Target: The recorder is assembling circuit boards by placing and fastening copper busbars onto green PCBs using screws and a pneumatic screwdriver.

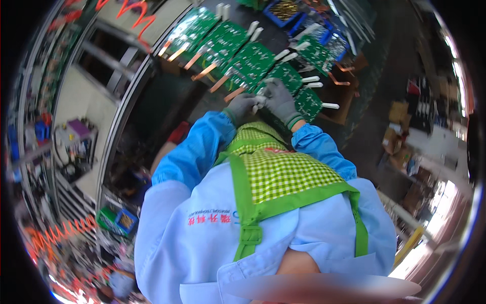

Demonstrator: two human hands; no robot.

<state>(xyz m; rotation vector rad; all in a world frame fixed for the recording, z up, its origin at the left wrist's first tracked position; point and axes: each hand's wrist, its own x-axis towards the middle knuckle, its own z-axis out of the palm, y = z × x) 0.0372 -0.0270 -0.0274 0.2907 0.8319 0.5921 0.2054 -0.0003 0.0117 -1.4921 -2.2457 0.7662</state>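
Observation:
Both of my hands wear grey gloves and meet at the near edge of the bench, in front of my green checked apron. My left hand [240, 107] is closed with its fingertips on a small white piece [259, 100], whose kind I cannot make out. From the other side my right hand [280, 100] pinches at the same piece. Just beyond them lies a row of green circuit boards [251, 63] with small soldered parts. Flat copper strips [219, 84] stick out of their near-left edges, and white posts [312, 79] out of the opposite side.
Blue bins stand past the boards, one with brass-coloured small parts [285, 10], another with silvery pieces [336, 43]. A cardboard box [340, 104] is to the right. A metal-framed bench [92, 114] runs along the left, with an orange coiled hose [132, 12] above it.

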